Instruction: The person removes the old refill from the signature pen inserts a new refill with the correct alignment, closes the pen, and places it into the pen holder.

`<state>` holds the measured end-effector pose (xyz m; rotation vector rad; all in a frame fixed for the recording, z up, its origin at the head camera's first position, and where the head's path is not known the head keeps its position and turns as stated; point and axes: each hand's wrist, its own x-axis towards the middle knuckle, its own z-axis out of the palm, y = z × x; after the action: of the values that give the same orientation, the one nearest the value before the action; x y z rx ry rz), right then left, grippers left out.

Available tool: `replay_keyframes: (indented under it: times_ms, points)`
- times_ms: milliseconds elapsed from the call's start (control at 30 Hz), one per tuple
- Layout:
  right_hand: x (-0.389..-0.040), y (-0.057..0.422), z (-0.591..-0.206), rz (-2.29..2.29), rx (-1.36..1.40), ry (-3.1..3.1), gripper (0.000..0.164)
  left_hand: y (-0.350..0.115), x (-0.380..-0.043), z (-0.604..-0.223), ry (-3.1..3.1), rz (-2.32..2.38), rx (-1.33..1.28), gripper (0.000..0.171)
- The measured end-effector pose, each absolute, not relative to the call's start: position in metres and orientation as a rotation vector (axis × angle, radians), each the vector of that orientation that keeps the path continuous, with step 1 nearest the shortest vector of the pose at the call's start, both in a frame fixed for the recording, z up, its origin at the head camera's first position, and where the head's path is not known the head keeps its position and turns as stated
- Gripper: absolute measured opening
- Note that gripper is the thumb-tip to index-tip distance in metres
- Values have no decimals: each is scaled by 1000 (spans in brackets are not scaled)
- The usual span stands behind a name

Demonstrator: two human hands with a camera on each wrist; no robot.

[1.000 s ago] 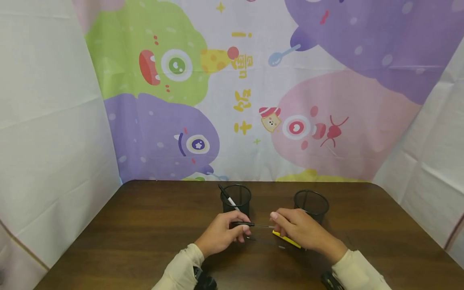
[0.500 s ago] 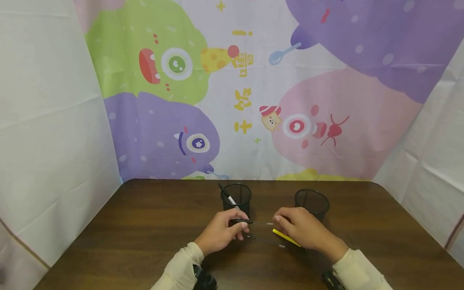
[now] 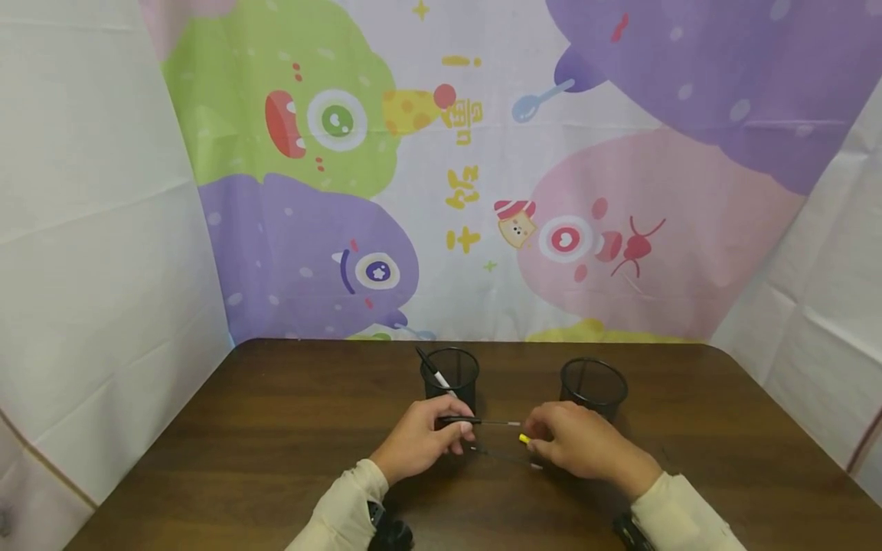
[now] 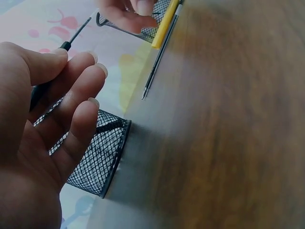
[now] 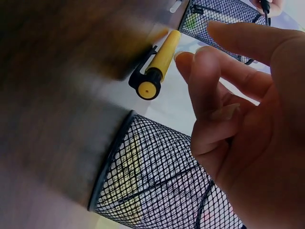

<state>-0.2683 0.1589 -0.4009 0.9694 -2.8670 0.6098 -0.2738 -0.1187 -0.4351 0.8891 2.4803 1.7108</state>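
Observation:
My left hand (image 3: 422, 438) pinches a black pen section (image 4: 42, 90) between thumb and fingers, its other fingers loosely bent. A thin refill (image 3: 499, 422) sticks out of that section toward the right. Over a yellow pen barrel (image 5: 164, 56) with a black clip hovers my right hand (image 3: 582, 442). Its thumb and forefinger are apart from the barrel in the right wrist view, while other fingers are bent in; a small dark spot among them is unclear. Beside the barrel, a loose refill (image 4: 159, 59) lies on the table. The head view shows just the barrel's end.
Behind the left hand stands a black mesh pen cup (image 3: 449, 367) with a black-and-white pen (image 3: 436, 373) leaning in it. Another mesh cup (image 3: 594, 380) stands behind the right hand. A patterned cloth (image 3: 468, 298) hangs beyond the brown table (image 3: 296, 413).
My right hand has lowered slightly and shifted its fingers, now covering most of the yellow barrel in the head view. The left hand keeps its grip, nearly still.

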Motion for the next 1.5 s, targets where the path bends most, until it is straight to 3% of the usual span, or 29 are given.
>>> replay_keyframes:
  times_ms: [767,1500]
  points:
    - [-268,165,-408,586,1039,-2968,14,-117,-273,-436,2472,1720,880,10]
    - [-267,163,-405,510,924,-3032,13,-118,-275,-435,2469,1726,897,8]
